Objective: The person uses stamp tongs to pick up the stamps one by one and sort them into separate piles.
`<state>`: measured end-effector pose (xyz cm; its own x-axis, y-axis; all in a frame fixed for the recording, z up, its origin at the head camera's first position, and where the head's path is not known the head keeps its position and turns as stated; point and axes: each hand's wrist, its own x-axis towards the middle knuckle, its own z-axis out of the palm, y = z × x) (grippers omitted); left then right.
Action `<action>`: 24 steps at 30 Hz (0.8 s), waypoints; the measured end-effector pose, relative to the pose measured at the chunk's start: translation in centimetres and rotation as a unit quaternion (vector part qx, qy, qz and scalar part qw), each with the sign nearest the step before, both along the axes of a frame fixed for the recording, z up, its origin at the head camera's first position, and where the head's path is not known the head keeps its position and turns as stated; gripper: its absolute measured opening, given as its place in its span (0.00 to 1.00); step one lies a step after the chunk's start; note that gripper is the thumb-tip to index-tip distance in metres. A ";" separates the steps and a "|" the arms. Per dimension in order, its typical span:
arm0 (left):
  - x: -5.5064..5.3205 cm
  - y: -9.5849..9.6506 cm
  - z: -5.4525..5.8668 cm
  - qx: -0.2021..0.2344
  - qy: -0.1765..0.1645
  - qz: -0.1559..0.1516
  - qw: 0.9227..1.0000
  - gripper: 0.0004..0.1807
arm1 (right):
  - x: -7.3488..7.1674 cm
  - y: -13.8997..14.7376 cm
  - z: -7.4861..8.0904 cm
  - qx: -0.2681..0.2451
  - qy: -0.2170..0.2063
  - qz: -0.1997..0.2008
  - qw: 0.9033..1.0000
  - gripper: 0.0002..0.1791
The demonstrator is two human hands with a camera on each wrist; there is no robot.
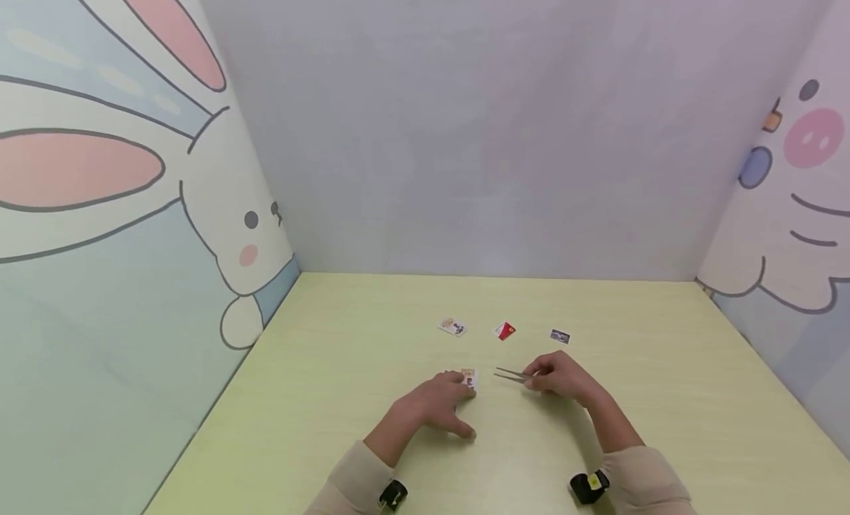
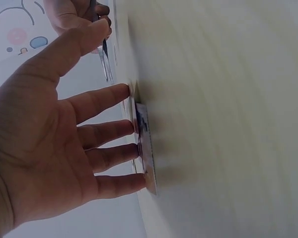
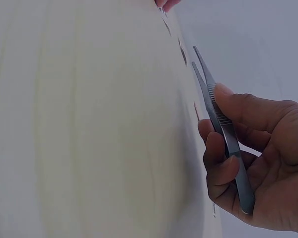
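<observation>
In the head view my left hand (image 1: 438, 403) reaches over the table with its fingers spread. Its fingertips rest on a small printed card (image 1: 469, 377), and part of that card is hidden beneath them. From the left wrist, the fingers look nearly straight, touching the card (image 2: 147, 148) along its length, thumb held away. My right hand (image 1: 561, 375) holds metal tweezers (image 3: 244, 191) between thumb and curled fingers, a little to the right of the card. The two tweezer tips are apart, point left toward the card, and have nothing between them.
Farther back on the pale yellow table (image 1: 358, 316) lie a light printed card (image 1: 453, 327), a red and white piece (image 1: 507, 330) and a dark picture card (image 1: 560, 336). A grey back panel (image 1: 465, 131) and cartoon-printed side panels (image 1: 133, 338) enclose the table.
</observation>
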<state>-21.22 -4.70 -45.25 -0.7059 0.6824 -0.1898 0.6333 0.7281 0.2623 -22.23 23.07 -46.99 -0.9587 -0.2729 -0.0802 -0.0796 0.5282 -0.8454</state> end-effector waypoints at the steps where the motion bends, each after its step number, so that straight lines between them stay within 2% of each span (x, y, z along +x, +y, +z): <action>1: 0.0 0.0 0.0 0.000 0.000 0.000 1.000 0.35 | 0.0 -0.1 -0.1 0.000 0.003 0.005 1.000 0.10; 10: -0.2 0.2 -0.2 -0.002 -0.007 0.007 1.000 0.35 | -0.3 -1.2 -0.5 0.002 0.021 0.013 1.000 0.09; 15: -0.4 0.2 -0.3 -0.002 -0.008 0.009 1.000 0.35 | -0.7 -1.8 -0.2 0.015 0.030 0.019 0.999 0.07; 24: -0.4 0.2 -0.3 -0.002 -0.006 0.002 1.000 0.35 | -1.0 -3.0 -0.2 0.022 0.003 0.023 0.999 0.06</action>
